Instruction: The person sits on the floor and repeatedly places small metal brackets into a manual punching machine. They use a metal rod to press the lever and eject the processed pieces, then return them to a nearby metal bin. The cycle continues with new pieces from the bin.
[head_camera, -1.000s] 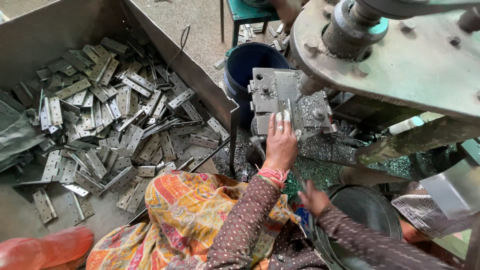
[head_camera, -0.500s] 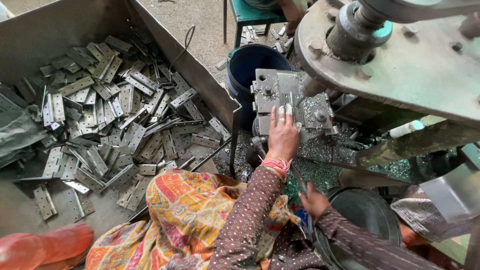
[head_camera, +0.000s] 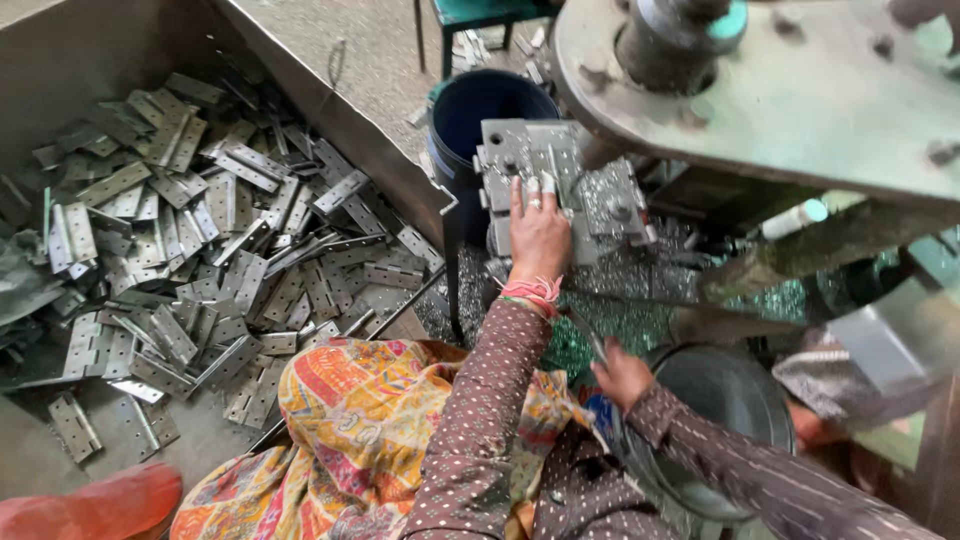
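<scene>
Pressing flat on the grey metal die block (head_camera: 555, 185) at upper centre, our left hand (head_camera: 538, 235) lies open-fingered; our right hand (head_camera: 622, 372), lower centre, grasps a thin rod (head_camera: 592, 343). Hinge plates (head_camera: 190, 250) fill the left bin.

Dull grey metal hinge plates (head_camera: 200, 250) heaped in a matt steel bin (head_camera: 330, 110); rough, speckled metal die block (head_camera: 560, 180); smooth dark-blue plastic bucket (head_camera: 480, 115); patterned cloth (head_camera: 370, 430).

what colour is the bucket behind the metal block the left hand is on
Dark blue bucket, clearest in the head view.
</scene>
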